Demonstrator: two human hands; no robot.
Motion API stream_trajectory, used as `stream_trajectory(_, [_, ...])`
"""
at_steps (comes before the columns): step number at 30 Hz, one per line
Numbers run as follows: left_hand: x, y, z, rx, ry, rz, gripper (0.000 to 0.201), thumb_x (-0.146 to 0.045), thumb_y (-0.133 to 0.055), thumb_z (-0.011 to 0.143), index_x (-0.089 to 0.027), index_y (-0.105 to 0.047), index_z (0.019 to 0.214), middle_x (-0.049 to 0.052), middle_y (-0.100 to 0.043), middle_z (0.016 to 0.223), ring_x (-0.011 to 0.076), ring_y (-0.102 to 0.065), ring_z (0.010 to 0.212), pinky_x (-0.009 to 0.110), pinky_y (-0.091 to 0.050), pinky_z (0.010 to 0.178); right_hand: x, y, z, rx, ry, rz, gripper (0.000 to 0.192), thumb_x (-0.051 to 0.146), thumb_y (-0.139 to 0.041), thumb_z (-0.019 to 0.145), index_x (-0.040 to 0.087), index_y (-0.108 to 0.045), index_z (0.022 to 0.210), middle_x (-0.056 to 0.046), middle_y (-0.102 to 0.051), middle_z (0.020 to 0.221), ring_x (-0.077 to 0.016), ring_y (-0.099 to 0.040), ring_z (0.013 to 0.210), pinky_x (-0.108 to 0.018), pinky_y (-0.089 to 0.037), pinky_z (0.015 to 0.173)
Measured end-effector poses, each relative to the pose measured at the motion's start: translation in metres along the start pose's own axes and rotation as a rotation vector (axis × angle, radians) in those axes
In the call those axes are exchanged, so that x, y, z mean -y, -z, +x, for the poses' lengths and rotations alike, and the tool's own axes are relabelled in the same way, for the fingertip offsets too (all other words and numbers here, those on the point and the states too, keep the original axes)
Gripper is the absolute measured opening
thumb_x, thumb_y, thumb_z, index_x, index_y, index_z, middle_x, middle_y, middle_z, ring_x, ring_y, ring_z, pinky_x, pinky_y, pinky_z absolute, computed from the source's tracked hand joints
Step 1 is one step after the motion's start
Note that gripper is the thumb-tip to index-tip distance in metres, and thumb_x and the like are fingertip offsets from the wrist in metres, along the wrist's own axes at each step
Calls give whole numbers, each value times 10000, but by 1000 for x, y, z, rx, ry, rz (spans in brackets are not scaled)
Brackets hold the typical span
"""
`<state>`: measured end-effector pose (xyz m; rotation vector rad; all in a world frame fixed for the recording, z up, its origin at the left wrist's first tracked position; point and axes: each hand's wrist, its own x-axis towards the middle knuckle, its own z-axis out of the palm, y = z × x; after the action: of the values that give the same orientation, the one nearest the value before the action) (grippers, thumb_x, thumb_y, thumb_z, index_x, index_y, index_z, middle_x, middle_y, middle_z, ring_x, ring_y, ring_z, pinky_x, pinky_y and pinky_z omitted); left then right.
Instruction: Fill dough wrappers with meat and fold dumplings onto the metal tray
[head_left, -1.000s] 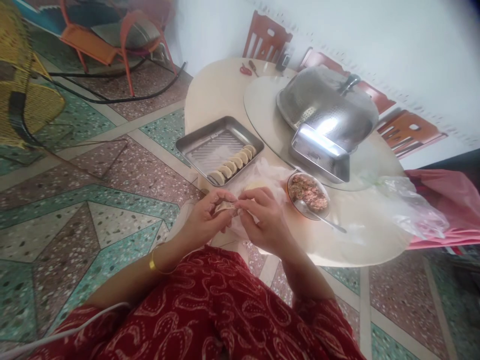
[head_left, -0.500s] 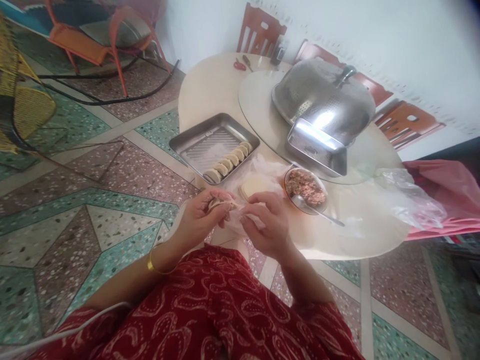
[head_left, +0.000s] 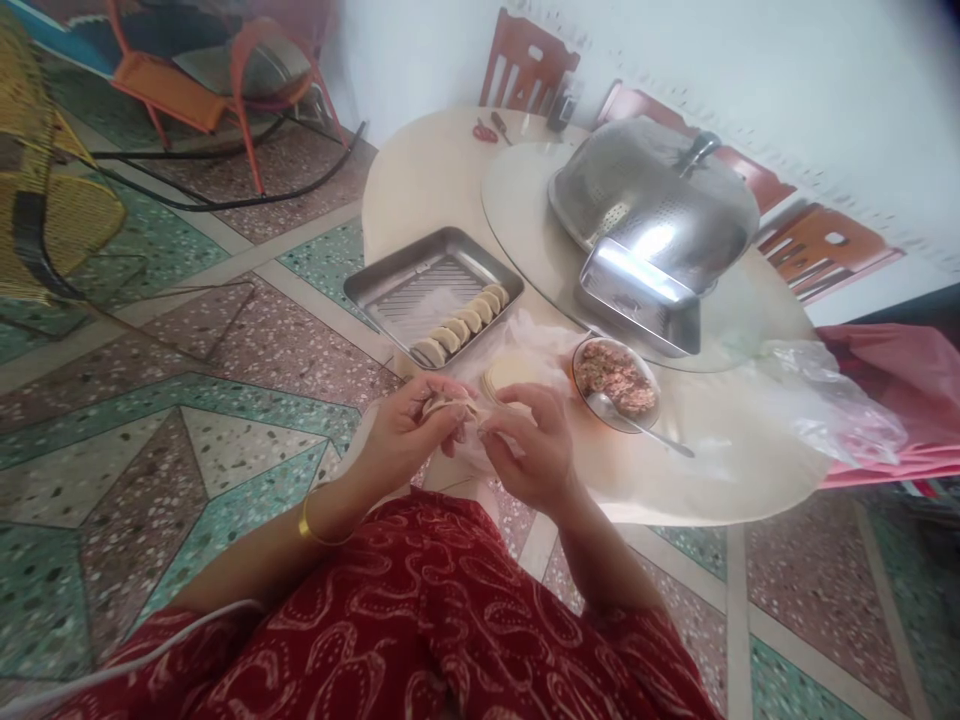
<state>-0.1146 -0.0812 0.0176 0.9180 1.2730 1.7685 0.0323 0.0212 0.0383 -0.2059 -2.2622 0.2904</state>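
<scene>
Close in front of my body, my left hand [head_left: 421, 425] is closed around a dumpling [head_left: 450, 402], which its fingers partly cover. My right hand [head_left: 531, 435] has thumb and forefinger pinched at the dumpling's right end. Just behind the hands lies a stack of round wrappers [head_left: 504, 374] on a thin plastic bag [head_left: 536, 340]. To the right of it stands a bowl of minced filling [head_left: 611, 378], a spoon [head_left: 646, 432] resting in it. A metal tray [head_left: 397, 280] behind my left hand has a row of folded dumplings [head_left: 469, 320] along its right side.
A glass turntable [head_left: 517, 220] carries a big metal dome-shaped cover [head_left: 645, 190] and a rectangular metal pan [head_left: 637, 300]. Red scissors [head_left: 484, 131] lie at the table's far edge. A clear plastic bag [head_left: 832, 400] sits at the right edge. Chairs [head_left: 529, 62] line the wall.
My right fingertips have closed in on the right end of the dumpling. My left hand keeps its hold. The whole view has shifted slightly.
</scene>
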Motion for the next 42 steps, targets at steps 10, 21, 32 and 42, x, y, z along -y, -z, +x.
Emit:
stream_trajectory(10, [-5,-4,1,25,14,28,169,-323,-666,865,-165,-623,904,31,-701,862,62,-575,506,183,-499,491,0,-2,-2,-64,9,-1,168,163,-616,822,261,-603,958,-84,-611,1090,-246,-605,1000,-441,-507,844])
stream_trajectory(21, [-3,-5,1,45,-9,74,88,-207,-637,836,-175,-610,914,43,-677,1015,69,-614,572,190,-528,515,0,12,5,-22,-203,74,113,183,-619,824,231,-615,926,-76,-620,1036,-224,-606,965,-412,-524,834])
stream_trajectory(32, [3,-3,3,67,-105,249,91,-187,-646,825,-195,-637,916,71,-666,1088,103,-612,683,202,-528,566,-3,5,8,93,-348,38,93,131,-597,797,210,-646,795,-60,-650,893,-217,-592,885,-394,-509,805])
stream_trajectory(42, [7,-3,3,118,-37,218,91,-208,-633,830,-184,-617,916,43,-650,1033,88,-600,671,186,-536,563,-1,0,11,125,-457,225,95,170,-590,823,217,-670,800,-47,-670,906,-196,-623,892,-366,-530,811])
